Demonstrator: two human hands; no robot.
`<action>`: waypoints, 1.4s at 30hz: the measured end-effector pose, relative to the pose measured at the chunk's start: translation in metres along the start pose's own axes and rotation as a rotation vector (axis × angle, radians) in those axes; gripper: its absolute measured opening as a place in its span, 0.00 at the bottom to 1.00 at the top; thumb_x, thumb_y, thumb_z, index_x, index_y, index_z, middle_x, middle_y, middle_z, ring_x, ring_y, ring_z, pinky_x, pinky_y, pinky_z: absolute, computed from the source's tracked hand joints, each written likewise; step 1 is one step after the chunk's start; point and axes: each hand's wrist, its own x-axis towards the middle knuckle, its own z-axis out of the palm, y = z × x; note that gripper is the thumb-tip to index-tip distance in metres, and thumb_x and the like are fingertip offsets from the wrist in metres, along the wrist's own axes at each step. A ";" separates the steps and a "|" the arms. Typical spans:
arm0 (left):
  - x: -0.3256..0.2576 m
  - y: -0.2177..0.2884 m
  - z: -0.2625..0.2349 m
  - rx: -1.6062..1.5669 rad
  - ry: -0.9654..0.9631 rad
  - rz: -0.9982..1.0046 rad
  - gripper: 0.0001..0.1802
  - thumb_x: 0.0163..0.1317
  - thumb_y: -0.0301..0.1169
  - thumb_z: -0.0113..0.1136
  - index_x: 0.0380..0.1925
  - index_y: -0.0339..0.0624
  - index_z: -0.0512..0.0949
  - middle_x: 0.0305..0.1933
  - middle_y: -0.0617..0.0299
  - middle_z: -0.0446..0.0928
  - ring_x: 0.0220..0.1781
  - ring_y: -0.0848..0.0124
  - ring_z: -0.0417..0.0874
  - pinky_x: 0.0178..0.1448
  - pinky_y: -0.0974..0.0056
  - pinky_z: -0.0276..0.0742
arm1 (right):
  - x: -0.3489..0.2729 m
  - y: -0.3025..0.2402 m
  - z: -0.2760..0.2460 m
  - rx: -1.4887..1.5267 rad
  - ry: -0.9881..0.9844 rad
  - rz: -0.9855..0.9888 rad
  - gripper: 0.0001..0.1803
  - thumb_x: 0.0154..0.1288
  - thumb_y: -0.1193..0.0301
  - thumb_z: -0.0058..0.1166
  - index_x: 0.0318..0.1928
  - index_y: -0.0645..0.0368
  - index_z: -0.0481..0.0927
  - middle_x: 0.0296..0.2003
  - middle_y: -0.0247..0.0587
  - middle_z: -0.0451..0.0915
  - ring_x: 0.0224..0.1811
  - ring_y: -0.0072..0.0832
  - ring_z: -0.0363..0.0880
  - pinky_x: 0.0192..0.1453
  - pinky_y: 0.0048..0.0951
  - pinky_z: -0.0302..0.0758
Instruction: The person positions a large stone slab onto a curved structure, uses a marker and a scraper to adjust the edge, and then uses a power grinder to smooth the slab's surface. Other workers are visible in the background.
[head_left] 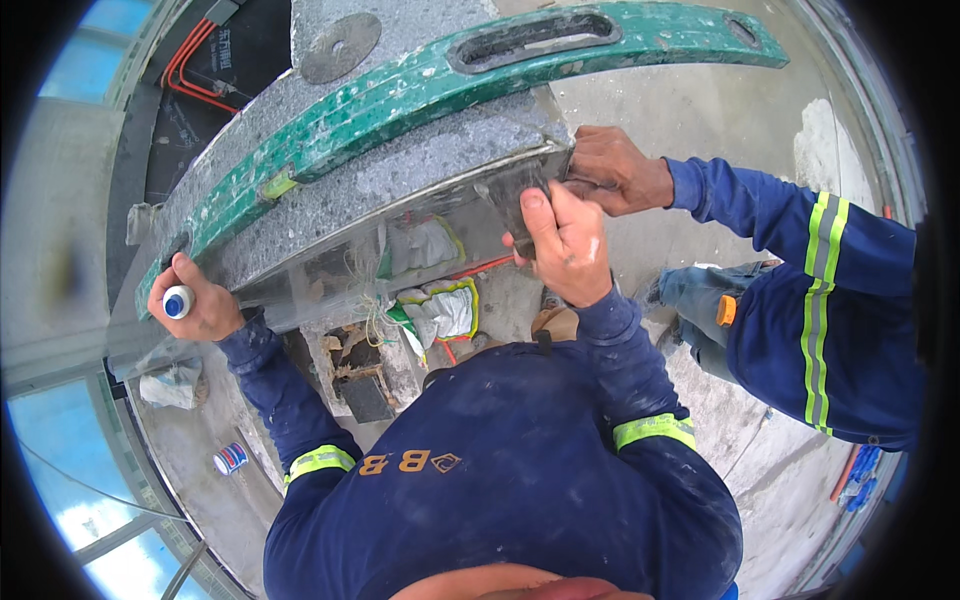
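Note:
A long green spirit level (390,115), smeared with pale dust, lies across a speckled grey stone slab (420,160). My left hand (212,305) is closed at the level's left end, its thumb by the end hole. A white tube with a blue end (178,302) sticks out of that fist. At the slab's near right corner, my right hand (568,245) pinches a small dark grey flat piece (515,205) against the edge, thumb on top. A co-worker's hand (620,170) reaches in just beyond it, fingers at the same corner and partly hidden.
A round grey disc (341,48) lies on the slab beyond the level. Underneath are white-and-green sacks (440,310) and broken pieces (360,370). A co-worker in a dark blue reflective-striped top (830,320) stands at right. A small tub (230,459) is on the floor at left, near windows (75,450).

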 end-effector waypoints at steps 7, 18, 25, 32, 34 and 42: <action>-0.001 -0.002 -0.001 -0.029 0.026 0.012 0.12 0.57 0.30 0.71 0.31 0.37 0.76 0.29 0.60 0.76 0.31 0.70 0.75 0.39 0.64 0.73 | 0.000 0.009 0.010 0.014 0.089 -0.118 0.17 0.74 0.69 0.49 0.26 0.65 0.69 0.14 0.41 0.75 0.22 0.28 0.85 0.20 0.29 0.72; -0.002 0.000 -0.001 0.029 0.022 -0.042 0.12 0.56 0.30 0.71 0.31 0.35 0.77 0.31 0.59 0.76 0.32 0.68 0.77 0.41 0.62 0.75 | 0.001 0.003 0.023 -0.110 0.056 -0.155 0.15 0.73 0.70 0.51 0.29 0.66 0.71 0.17 0.48 0.77 0.23 0.36 0.85 0.22 0.32 0.73; -0.002 0.004 0.000 0.034 0.025 -0.025 0.12 0.57 0.31 0.70 0.30 0.37 0.76 0.29 0.61 0.76 0.31 0.70 0.75 0.39 0.64 0.74 | 0.004 0.001 0.032 -0.394 0.075 -0.365 0.16 0.73 0.71 0.51 0.27 0.65 0.69 0.16 0.46 0.75 0.23 0.35 0.85 0.21 0.30 0.72; -0.005 0.001 -0.002 0.015 0.015 -0.033 0.12 0.57 0.31 0.70 0.30 0.36 0.76 0.30 0.59 0.77 0.31 0.69 0.76 0.39 0.63 0.74 | 0.001 -0.009 0.045 -0.368 0.085 -0.419 0.13 0.68 0.73 0.54 0.26 0.61 0.69 0.15 0.51 0.71 0.17 0.52 0.73 0.21 0.45 0.66; -0.002 -0.001 -0.001 0.011 0.036 -0.029 0.12 0.57 0.31 0.70 0.30 0.35 0.77 0.30 0.59 0.77 0.31 0.69 0.76 0.39 0.64 0.74 | 0.002 -0.006 0.043 -0.410 0.070 -0.388 0.13 0.68 0.73 0.55 0.26 0.61 0.69 0.16 0.51 0.72 0.17 0.52 0.73 0.21 0.45 0.66; -0.005 -0.003 0.000 -0.032 0.057 -0.051 0.11 0.57 0.29 0.70 0.30 0.35 0.76 0.29 0.60 0.77 0.31 0.70 0.76 0.39 0.64 0.75 | 0.004 -0.016 0.056 -0.502 0.032 -0.495 0.13 0.69 0.72 0.55 0.27 0.61 0.68 0.17 0.51 0.73 0.19 0.51 0.75 0.21 0.45 0.66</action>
